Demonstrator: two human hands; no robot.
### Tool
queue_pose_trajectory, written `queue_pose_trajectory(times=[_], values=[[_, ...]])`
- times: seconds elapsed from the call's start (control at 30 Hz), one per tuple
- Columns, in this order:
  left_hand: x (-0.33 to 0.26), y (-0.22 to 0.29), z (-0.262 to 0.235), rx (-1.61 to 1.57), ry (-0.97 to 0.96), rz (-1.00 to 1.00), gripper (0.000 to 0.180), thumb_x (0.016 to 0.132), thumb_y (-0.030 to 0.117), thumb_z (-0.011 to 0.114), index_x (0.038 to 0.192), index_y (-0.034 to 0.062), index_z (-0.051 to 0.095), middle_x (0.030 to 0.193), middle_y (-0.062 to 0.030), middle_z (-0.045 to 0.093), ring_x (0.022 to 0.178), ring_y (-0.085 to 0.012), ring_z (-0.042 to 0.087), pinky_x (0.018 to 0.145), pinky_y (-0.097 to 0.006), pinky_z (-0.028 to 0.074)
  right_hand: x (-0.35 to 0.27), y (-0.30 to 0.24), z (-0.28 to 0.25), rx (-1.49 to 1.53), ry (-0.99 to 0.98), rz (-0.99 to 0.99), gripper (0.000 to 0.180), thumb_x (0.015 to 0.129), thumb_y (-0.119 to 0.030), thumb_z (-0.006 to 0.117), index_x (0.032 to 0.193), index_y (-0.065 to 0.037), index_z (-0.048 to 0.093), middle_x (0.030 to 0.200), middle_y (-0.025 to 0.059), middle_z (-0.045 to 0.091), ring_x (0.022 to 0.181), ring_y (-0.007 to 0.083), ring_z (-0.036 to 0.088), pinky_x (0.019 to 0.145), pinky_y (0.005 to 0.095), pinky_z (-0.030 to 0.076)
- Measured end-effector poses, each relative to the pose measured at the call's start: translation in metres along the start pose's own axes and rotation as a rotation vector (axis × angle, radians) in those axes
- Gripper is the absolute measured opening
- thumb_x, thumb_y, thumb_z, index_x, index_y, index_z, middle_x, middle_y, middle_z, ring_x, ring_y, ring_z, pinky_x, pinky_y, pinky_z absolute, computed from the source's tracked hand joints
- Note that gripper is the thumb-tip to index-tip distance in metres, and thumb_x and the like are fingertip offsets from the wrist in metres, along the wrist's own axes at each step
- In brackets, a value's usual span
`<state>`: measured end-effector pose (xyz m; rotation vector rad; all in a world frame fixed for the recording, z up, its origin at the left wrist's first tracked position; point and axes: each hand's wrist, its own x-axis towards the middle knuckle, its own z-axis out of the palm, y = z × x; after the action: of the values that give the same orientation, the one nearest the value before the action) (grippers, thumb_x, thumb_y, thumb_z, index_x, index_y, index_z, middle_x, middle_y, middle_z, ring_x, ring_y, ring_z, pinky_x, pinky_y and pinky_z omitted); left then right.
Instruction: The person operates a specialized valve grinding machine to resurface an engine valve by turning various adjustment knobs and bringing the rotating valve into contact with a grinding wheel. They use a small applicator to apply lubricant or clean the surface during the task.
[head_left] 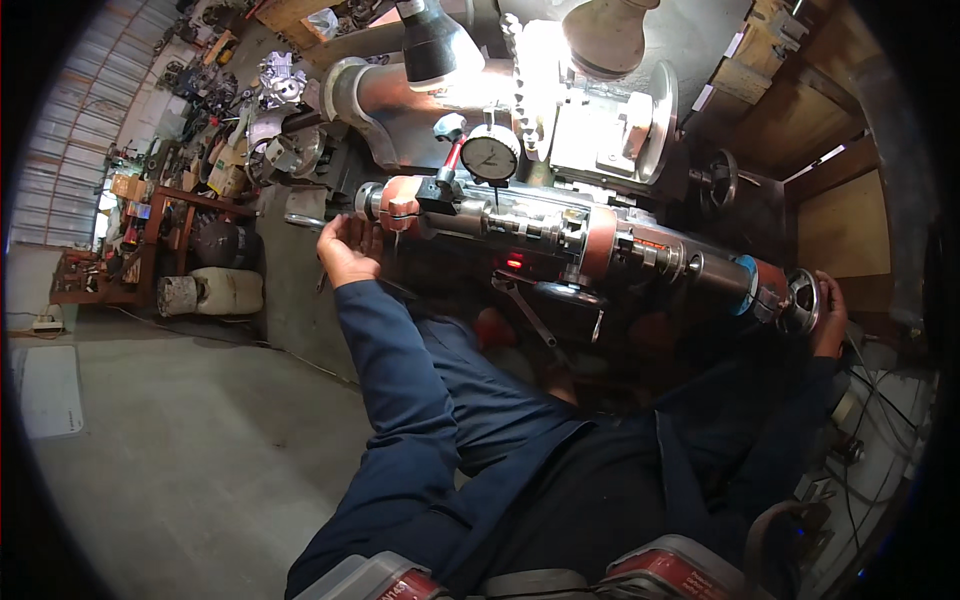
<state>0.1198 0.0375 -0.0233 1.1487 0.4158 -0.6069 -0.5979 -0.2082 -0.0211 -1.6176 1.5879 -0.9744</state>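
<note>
My left hand (350, 250) is palm up below the left end of the machine, close to its round metal end knob (368, 201). Its fingers are slightly curled and apart, with nothing visible in them. At the far right, my right hand (830, 312) grips the rim of a chrome handwheel (799, 302); part of the fingers is hidden behind it. Between the hands runs a shiny metal shaft (525, 226) held along orange-red supports (600, 243). A round dial gauge (489, 153) on a red-and-black holder (447, 178) stands over the shaft, its thin stem pointing down.
Two work lamps, one black (437, 45) and one beige (607, 40), hang above the machine. A crank handwheel (570, 293) and a wrench (527, 312) are at its front. A cream-coloured tank (225, 293) lies on the floor at left, beside cluttered shelving. Cables (880, 390) hang at right.
</note>
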Motion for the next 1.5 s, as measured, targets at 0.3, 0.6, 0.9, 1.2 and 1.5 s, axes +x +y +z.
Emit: queue_pose_trajectory(times=[0.3,0.6,0.9,1.2,1.5], values=[[0.010,-0.004,0.019,0.021,-0.315,-0.018,0.034,0.088,0.032,0.047,0.098,0.0035,0.063,0.090,-0.0111,0.067,0.079,-0.0268,0.066,0.069,-0.042,0.055,-0.001,-0.001,0.020,0.164,-0.231,-0.003,0.019,0.096,-0.015,0.054,0.106,-0.002,0.063,0.097,0.0018,0.063,0.088,0.0123,0.060,0.076,0.0287,0.050],[0.003,-0.003,0.029,0.075,-0.461,-0.063,0.034,0.089,0.033,0.051,0.104,0.0024,0.055,0.099,-0.0147,0.063,0.080,-0.0276,0.066,0.060,-0.044,0.058,-0.016,0.085,-0.015,-0.118,-0.327,-0.056,0.023,0.094,-0.019,0.058,0.103,0.001,0.064,0.091,0.0036,0.066,0.086,0.0132,0.059,0.076,0.0304,0.046],[-0.019,-0.007,0.048,0.062,-0.413,0.005,0.031,0.088,0.030,0.049,0.100,0.0034,0.057,0.093,-0.0129,0.066,0.069,-0.0261,0.067,0.057,-0.038,0.056,-0.058,0.005,-0.045,-0.167,-0.231,-0.021,0.027,0.093,-0.025,0.062,0.103,0.000,0.064,0.092,0.0026,0.064,0.087,0.0131,0.057,0.079,0.0307,0.045],[0.026,0.019,0.058,0.883,-0.365,0.345,0.043,0.090,0.031,0.043,0.071,0.0011,0.067,0.075,-0.0107,0.066,0.063,-0.0165,0.056,0.062,-0.032,0.043,-0.028,-0.032,-0.030,0.072,-0.159,0.003,0.029,0.096,-0.027,0.058,0.109,-0.002,0.063,0.103,0.0051,0.063,0.095,0.0134,0.057,0.087,0.0283,0.044],[0.038,0.018,0.050,1.176,-0.524,0.614,0.046,0.089,0.035,0.049,0.082,-0.0070,0.066,0.078,-0.0150,0.067,0.073,-0.0222,0.060,0.070,-0.035,0.045,-0.029,-0.178,0.080,-0.541,0.261,-0.519,0.037,0.091,-0.028,0.062,0.122,-0.006,0.060,0.116,0.0140,0.063,0.108,0.0323,0.057,0.096,0.0391,0.042]])
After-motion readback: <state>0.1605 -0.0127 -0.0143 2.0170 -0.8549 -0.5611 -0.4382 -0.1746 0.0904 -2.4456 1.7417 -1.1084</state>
